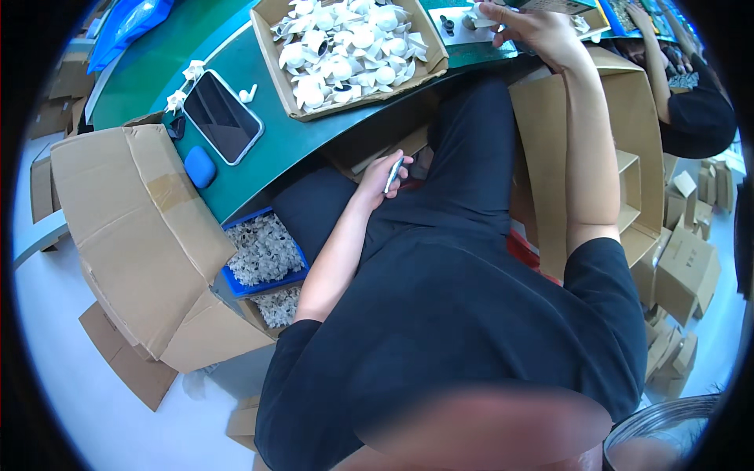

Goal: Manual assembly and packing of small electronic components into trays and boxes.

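My left hand [382, 180] rests at my lap with its fingers curled round a slim silver tool [393, 174]; its exact kind is hard to make out. My right hand [542, 33] reaches over the bench at the top. Its fingertips pinch a small white plastic part [476, 17] above a white plate [465, 33]. A small black piece [448, 26] sits on that plate, left of the fingers. Between the hands and to the left, a shallow cardboard box [349, 110] holds many white plastic parts [339, 67].
On the green bench [228, 59] lie a phone [223, 118], a white earbud [248, 94] and a blue case [200, 167]. Blue trays [271, 289] of small translucent pieces stand left of my lap, beside a large carton [133, 228]. An open carton [542, 157] stands under my right arm. Another person's arm [656, 71] is at right.
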A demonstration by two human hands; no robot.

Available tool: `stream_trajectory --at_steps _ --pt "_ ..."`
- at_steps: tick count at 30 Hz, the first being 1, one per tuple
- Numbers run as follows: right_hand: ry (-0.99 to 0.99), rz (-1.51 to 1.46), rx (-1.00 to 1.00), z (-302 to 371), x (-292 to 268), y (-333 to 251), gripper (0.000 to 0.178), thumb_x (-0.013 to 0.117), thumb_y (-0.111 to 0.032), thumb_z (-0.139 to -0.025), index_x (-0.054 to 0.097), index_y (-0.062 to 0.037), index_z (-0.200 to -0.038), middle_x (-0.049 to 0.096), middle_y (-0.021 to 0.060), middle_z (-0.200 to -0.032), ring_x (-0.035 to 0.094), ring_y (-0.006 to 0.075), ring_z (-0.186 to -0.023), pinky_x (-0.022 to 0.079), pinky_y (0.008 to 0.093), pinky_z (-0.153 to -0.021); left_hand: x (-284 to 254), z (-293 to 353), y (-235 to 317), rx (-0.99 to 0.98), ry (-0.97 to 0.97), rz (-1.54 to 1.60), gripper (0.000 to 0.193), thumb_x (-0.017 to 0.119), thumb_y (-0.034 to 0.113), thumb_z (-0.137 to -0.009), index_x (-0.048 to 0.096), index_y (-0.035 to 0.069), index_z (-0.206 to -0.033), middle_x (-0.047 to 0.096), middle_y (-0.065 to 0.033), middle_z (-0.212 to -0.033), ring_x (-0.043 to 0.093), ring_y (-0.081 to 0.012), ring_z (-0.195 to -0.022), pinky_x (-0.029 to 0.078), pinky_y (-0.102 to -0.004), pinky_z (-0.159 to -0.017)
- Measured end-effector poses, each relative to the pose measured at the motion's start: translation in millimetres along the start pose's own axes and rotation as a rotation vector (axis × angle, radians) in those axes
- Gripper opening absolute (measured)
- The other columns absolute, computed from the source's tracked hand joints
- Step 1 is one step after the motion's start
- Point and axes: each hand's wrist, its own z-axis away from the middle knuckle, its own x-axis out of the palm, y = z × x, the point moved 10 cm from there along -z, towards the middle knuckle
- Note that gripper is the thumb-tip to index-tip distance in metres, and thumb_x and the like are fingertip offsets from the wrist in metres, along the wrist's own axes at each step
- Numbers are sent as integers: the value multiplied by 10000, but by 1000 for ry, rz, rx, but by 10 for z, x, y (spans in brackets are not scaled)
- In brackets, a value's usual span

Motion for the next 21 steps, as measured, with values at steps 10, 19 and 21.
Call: stream_trajectory --at_steps 10,19,21 --pt "-129 48 125 -135 -38 -36 223 816 -206 -869 750 7 -873 711 65 -766 671 161 -622 520 290 -553 -13 -3 -56 -16 64 -77 415 546 439 -1053 658 51 -1146 587 15 -772 438 -62 -487 303 -225 -406" --pt "71 -401 -182 -1137 -143 1168 186 693 -179 -924 714 -12 -1003 722 143 -996 696 263 -874 547 358 -740 -89 119 -102 -1 160 -51 402 526 436 -1063 654 64 -1143 579 22 -750 442 -65 -498 316 -221 -424" --pt "206 -125 -183 -1015 -131 914 273 698 -214 -919 734 -16 -1104 749 175 -1043 736 332 -911 574 392 -808 -138 117 -124 1 173 -24 400 525 435 -1063 649 63 -1144 579 18 -751 449 -66 -506 324 -221 -432"
